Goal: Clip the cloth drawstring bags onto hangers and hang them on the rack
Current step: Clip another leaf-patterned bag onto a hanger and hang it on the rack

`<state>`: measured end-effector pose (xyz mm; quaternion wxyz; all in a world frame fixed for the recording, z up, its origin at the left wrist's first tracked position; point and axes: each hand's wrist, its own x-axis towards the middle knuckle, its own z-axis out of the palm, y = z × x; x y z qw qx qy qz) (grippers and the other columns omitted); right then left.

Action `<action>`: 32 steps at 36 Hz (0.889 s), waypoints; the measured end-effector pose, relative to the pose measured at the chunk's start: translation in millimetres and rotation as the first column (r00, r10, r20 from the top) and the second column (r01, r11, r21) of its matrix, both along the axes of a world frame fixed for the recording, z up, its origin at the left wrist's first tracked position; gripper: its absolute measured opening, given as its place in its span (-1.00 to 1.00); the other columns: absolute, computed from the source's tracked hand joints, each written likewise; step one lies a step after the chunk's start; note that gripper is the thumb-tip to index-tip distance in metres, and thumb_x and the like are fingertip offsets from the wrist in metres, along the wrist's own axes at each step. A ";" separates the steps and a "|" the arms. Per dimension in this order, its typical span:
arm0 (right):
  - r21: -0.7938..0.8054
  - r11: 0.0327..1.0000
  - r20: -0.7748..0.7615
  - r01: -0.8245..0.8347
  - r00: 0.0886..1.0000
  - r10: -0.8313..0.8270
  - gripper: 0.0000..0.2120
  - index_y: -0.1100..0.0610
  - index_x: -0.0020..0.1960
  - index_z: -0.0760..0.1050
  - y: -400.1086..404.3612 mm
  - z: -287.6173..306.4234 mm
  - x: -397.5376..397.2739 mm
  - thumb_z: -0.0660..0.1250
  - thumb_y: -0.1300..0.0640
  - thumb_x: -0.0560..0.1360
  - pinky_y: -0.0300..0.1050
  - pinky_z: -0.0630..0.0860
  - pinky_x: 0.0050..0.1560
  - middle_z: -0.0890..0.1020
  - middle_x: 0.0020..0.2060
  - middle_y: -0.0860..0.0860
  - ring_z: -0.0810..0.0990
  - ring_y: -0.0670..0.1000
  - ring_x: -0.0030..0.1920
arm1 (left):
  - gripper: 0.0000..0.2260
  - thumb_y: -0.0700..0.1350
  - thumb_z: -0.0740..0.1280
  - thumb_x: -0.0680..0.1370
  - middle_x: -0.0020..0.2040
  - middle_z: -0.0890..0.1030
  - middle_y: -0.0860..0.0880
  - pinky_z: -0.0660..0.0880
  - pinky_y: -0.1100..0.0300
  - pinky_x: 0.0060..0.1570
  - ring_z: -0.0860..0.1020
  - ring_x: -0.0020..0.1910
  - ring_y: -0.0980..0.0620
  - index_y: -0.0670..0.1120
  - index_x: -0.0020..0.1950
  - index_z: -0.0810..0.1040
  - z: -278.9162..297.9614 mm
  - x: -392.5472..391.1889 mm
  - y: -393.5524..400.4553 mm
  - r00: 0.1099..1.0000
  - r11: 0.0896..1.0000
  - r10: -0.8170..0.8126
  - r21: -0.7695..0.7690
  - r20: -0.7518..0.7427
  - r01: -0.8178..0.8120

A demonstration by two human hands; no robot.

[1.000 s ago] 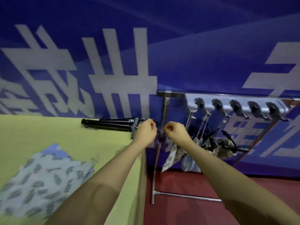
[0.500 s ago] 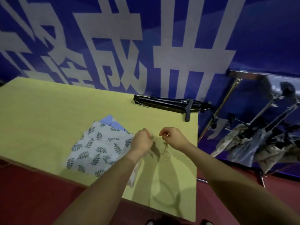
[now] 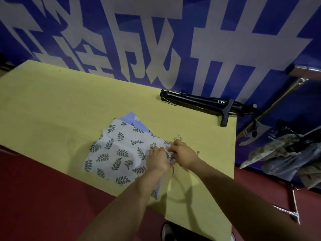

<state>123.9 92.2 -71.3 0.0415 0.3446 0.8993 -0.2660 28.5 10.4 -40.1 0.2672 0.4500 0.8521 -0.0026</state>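
Several bags already hang on the rack at far right. Both the left hand and right hand have fingers pinching the leaf-print bag's right edge on the tabletop; a blue bag waits beneath it.

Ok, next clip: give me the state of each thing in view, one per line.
leaf-print bag: flat on the table, its right edge gathered by both hands
blue bag: under the leaf-print bag, one corner showing
left hand: grips the bag's edge
right hand: grips the same edge
tripod: folded, lying on the table
hung bags: hanging on the rack
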 end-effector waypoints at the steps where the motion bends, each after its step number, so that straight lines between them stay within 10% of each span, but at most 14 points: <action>1: 0.033 0.999 0.016 -0.015 1.000 0.015 -0.75 0.14 0.15 0.56 0.9 0.8 -1.5 0.23 0.24 0.51 -0.02 0.43 0.02 0.45 0.10 0.17 0.49 0.21 0.12 | -0.62 0.00 0.35 0.50 0.27 0.40 -0.18 0.36 0.00 0.21 0.34 0.31 -0.19 -0.16 0.23 0.43 -0.2 -1.2 0.4 1.000 1.000 0.000 0.011 0.001 0.000; 5: 0.089 0.996 0.000 0.012 1.000 -0.012 -0.76 0.09 0.15 0.57 7.3 7.3 -3.6 0.19 0.13 0.57 -0.06 0.40 -0.06 0.48 0.13 0.10 0.52 0.19 0.08 | -0.83 -0.13 0.24 0.55 0.01 0.59 -0.21 0.45 0.06 -0.16 0.55 0.02 -0.19 -0.21 0.00 0.55 9.7 -8.0 3.8 0.999 0.994 -0.003 0.110 0.055 -0.003; 18: -0.165 0.938 -0.531 0.305 0.774 -0.345 -0.89 0.21 -0.04 0.47 28.0 70.1 -17.2 0.37 0.29 0.46 -0.10 0.47 -0.09 0.47 -0.06 0.09 0.49 0.06 -0.13 | -0.87 -0.24 0.37 0.48 -0.33 0.46 0.01 0.29 0.21 -0.43 0.42 -0.36 0.03 -0.14 -0.23 0.46 65.1 -32.7 25.3 0.952 0.832 0.047 0.515 0.302 -0.205; 32: -0.617 0.753 -0.500 0.231 0.624 -0.601 -0.81 0.34 -0.05 0.56 25.2 92.2 -23.0 0.41 0.21 0.47 -0.39 0.45 -0.29 0.59 -0.20 0.08 0.51 -0.06 -0.23 | -0.80 -0.27 0.39 0.46 -0.44 0.35 0.01 0.20 0.34 -0.47 0.32 -0.44 0.09 -0.09 -0.29 0.44 81.9 -31.5 27.6 0.871 0.793 0.011 0.526 0.490 -0.306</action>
